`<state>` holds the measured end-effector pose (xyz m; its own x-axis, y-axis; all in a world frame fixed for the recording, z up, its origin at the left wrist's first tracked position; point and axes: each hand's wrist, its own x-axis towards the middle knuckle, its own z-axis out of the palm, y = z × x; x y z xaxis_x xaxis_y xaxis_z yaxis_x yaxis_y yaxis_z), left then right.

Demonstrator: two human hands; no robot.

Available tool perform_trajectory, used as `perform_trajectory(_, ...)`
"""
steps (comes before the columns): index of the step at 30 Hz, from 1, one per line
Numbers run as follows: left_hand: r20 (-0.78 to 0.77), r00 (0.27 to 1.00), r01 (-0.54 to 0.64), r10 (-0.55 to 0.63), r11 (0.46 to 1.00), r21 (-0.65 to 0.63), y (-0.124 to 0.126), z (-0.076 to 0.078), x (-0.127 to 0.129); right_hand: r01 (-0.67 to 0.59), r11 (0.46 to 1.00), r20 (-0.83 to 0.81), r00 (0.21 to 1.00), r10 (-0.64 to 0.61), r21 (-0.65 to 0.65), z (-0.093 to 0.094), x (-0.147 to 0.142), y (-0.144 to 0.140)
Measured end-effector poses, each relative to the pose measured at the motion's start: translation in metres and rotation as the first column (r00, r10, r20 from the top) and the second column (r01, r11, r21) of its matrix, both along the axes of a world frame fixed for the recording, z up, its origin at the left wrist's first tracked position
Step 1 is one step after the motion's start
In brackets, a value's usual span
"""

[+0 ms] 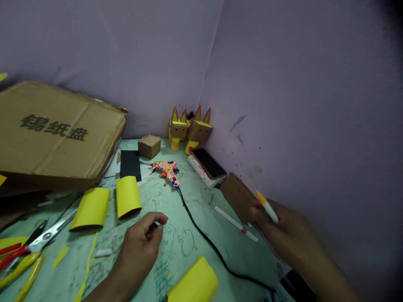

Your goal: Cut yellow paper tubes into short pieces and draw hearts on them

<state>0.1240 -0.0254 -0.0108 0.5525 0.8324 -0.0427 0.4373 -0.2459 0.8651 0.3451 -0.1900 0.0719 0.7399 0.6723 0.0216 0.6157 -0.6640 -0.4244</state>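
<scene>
Orange-capped marker [267, 206] sits pinched in the right hand [280, 228], fingers closed around it, just beside the brown cardboard piece [236, 195]. Left of that cardboard, past the black cord [201, 230], the left hand [141, 243] curls closed on something small and dark.

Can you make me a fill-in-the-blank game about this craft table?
1. The right hand holds a marker with a ____ tip.
2. The glue gun has a ____ cord.
3. The phone lies face ____.
4. The scissors have ____ handles.

Missing words: yellow; black; up; red
</scene>
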Motion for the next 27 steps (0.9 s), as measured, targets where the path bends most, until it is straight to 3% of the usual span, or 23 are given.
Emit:
perform_trajectory(1,-0.004,1.000,0.018,-0.018,1.000,0.010,-0.004,0.007,-0.003,-0.067,0.997,-0.139,0.988,0.072,0.043,-0.008,-0.011,-0.009)
perform_trajectory(3,-0.055,0.991,0.122,-0.121,0.993,0.006,-0.017,0.025,-0.010,-0.063,0.990,-0.337,0.936,0.102,0.124,-0.027,-0.035,-0.025)
perform_trajectory(6,-0.244,0.923,0.295,-0.298,0.954,-0.050,-0.047,0.045,-0.020,-0.036,0.986,-0.502,0.857,0.113,0.160,-0.051,-0.063,-0.039)
perform_trajectory(9,-0.355,0.850,0.396,-0.390,0.916,-0.057,-0.077,0.046,-0.026,-0.116,0.964,-0.625,0.742,0.244,0.239,-0.065,-0.080,-0.035)
perform_trajectory(11,-0.296,0.868,0.416,-0.399,0.909,-0.006,-0.085,0.037,-0.028,-0.125,0.935,-0.666,0.671,0.326,0.332,-0.070,-0.086,-0.023)
perform_trajectory(13,-0.196,0.924,0.342,-0.328,0.939,0.039,-0.078,0.029,-0.032,-0.051,0.910,-0.703,0.617,0.353,0.412,-0.069,-0.089,-0.004)
perform_trajectory(14,-0.153,0.955,0.263,-0.253,0.964,0.047,-0.070,0.026,-0.035,0.005,0.890,-0.749,0.542,0.380,0.455,-0.067,-0.089,0.008)
perform_trajectory(17,-0.054,0.999,0.002,-0.001,1.000,0.025,-0.039,0.024,-0.049,0.204,0.815,-0.840,0.159,0.518,0.542,-0.056,-0.093,0.050)
perform_trajectory(19,0.027,0.995,-0.100,0.101,0.995,-0.022,-0.024,0.023,-0.059,0.232,0.803,-0.827,0.017,0.561,0.549,-0.049,-0.096,0.078)
perform_trajectory(22,0.117,0.965,-0.218,0.233,0.968,-0.126,-0.018,0.017,-0.068,0.250,0.800,-0.821,-0.036,0.570,0.545,-0.049,-0.100,0.105)
perform_trajectory(25,0.191,0.923,-0.290,0.333,0.931,-0.222,-0.024,0.011,-0.067,0.314,0.785,-0.828,0.006,0.560,0.533,-0.058,-0.104,0.111)
perform_trajectory(27,0.276,0.892,-0.265,0.357,0.909,-0.321,-0.029,0.008,-0.062,0.344,0.773,-0.834,0.058,0.549,0.533,-0.064,-0.107,0.109)
